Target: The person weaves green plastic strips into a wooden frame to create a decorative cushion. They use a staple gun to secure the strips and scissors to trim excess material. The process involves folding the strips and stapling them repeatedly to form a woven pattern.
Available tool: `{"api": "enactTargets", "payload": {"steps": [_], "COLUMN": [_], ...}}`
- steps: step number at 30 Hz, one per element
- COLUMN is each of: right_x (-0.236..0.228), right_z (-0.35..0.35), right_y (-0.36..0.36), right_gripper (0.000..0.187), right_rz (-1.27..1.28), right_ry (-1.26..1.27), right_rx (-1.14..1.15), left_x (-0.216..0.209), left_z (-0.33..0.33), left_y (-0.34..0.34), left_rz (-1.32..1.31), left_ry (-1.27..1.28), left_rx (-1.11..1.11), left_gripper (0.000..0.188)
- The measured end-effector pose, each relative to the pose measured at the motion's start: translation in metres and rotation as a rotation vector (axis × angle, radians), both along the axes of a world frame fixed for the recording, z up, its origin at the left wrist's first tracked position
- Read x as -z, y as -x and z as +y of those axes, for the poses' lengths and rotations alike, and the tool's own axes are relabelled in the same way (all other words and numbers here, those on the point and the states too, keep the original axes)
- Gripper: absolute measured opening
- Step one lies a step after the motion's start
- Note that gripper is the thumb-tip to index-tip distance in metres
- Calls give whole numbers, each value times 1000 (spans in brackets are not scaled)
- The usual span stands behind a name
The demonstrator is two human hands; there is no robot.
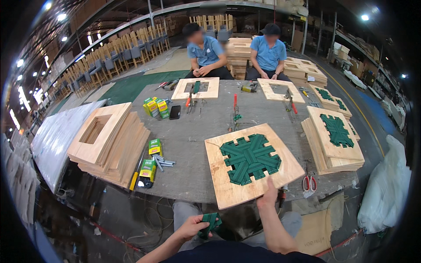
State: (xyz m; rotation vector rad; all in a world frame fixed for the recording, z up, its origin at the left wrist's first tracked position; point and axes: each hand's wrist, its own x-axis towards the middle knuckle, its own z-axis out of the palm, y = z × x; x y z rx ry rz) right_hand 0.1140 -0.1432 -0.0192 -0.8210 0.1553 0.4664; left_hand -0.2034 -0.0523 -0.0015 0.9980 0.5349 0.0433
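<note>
My right hand [268, 196] grips the near edge of a square plywood frame [219, 175] lying on the grey table [193, 131]. Green webbing straps [250, 158] are woven across the frame's opening. My left hand [193, 225] is below the table edge, over my lap, shut on a folded bundle of green webbing [211, 222].
A stack of open wooden frames [109, 144] stands at the left, and finished webbed frames [335, 140] are piled at the right. Red-handled scissors [309, 183], staple boxes [154, 147], a staple gun [142, 173] and a phone [175, 112] lie about. Two seated people work on frames across the table.
</note>
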Motion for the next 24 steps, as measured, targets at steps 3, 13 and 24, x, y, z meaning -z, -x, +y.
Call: {"api": "enactTargets", "payload": {"steps": [3, 13, 24], "right_x": [5, -55, -120], "right_z": [1, -137, -236], "right_y": [-8, -57, -225], "right_gripper": [47, 47, 49], "right_rz": [13, -164, -334], "right_ry": [-89, -110, -208], "right_rx": [-64, 97, 373], "left_x": [15, 60, 68], "left_z": [-8, 13, 29], "left_y": [-8, 10, 2], "left_rz": [-18, 23, 201], "left_ry": [-2, 298, 386], "left_rx": [65, -159, -105], "left_gripper": [39, 42, 28]}}
